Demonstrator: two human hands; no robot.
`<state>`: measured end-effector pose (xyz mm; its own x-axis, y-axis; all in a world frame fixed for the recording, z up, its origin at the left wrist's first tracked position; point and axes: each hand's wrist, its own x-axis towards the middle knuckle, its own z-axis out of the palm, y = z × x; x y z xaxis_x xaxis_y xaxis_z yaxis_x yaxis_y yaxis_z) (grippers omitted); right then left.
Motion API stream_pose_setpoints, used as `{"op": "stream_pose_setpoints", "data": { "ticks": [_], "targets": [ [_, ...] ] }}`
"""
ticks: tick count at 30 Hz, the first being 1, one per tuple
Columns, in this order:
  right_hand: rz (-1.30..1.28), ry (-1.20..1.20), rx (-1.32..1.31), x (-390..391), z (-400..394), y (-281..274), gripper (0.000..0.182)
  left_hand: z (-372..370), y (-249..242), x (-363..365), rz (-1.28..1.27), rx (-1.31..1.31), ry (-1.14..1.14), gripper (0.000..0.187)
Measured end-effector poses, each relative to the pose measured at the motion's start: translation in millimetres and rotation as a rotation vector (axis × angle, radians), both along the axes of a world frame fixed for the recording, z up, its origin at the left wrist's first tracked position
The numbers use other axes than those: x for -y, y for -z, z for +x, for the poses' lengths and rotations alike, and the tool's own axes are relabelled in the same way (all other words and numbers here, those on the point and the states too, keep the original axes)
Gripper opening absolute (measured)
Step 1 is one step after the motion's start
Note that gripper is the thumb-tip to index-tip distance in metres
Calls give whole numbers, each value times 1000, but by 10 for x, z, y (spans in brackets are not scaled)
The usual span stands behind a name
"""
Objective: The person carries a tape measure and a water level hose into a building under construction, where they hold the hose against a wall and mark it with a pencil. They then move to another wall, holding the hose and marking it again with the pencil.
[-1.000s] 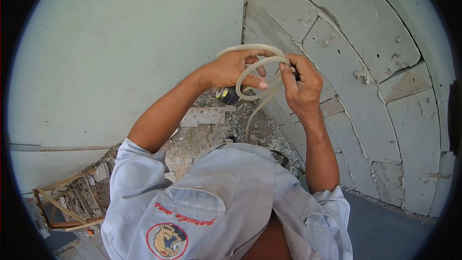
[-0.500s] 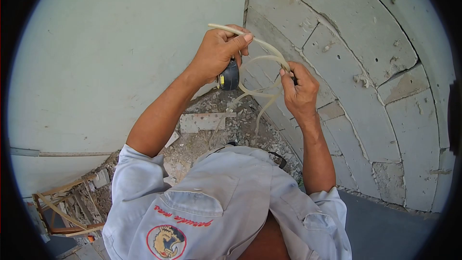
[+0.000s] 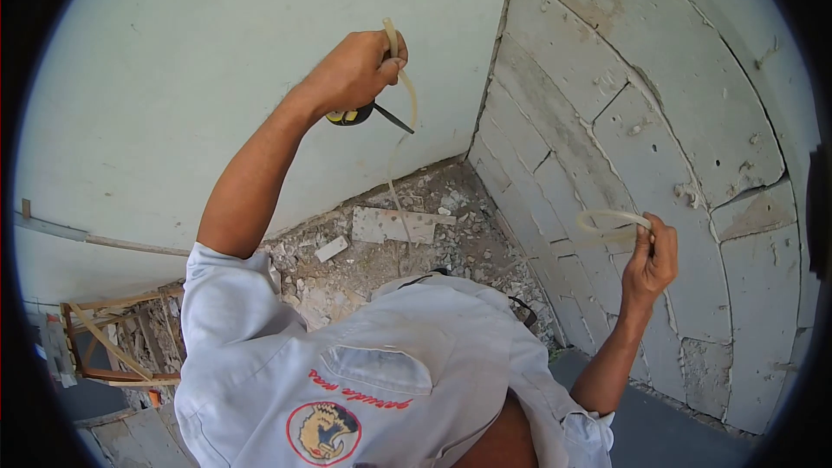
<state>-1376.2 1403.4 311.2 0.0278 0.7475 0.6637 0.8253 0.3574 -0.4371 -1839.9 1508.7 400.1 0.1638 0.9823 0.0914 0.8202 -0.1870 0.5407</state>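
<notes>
My left hand (image 3: 360, 71) is raised before the smooth pale wall, closed around one end of a translucent, yellowish flexible hose (image 3: 411, 95). A black and yellow tape measure (image 3: 351, 115) hangs below that hand, with a dark strap-like piece sticking out to the right; how it is held is hidden. From the left hand the hose curves down and seems to trail thinly toward the rubble. On the right, in front of the block wall, my right hand (image 3: 652, 267) pinches a loop of the hose between thumb and fingers.
Grey block wall (image 3: 641, 156) with rough mortar joints rises on the right, meeting the smooth wall (image 3: 217, 78) in a corner. Broken rubble (image 3: 459, 234) and a flat board piece (image 3: 390, 225) cover the ground below. A wooden frame (image 3: 121, 373) lies at lower left.
My hands have moved apart, the left one leftward, the right one right and down. The coils bunched between them have opened out, leaving a loop at the right hand.
</notes>
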Motion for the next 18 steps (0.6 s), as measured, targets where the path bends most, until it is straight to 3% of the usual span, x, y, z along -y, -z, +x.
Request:
{"op": "stream_pose_setpoints", "data": {
  "ticks": [5, 8, 16, 18],
  "targets": [
    [102, 443, -323, 685, 1667, 50, 25, -1092, 102, -95, -8, -47, -212, 11],
    [262, 726, -193, 1182, 2186, -200, 35, -1595, 219, -153, 33, -81, -273, 13],
    [162, 1247, 152, 2545, 4109, -405, 39, -2277, 128, -262, 142, -111, -425, 16],
    [224, 1211, 149, 2827, 4608, -439, 37, -2458, 171, -320, 184, -139, -415, 16]
  ]
}}
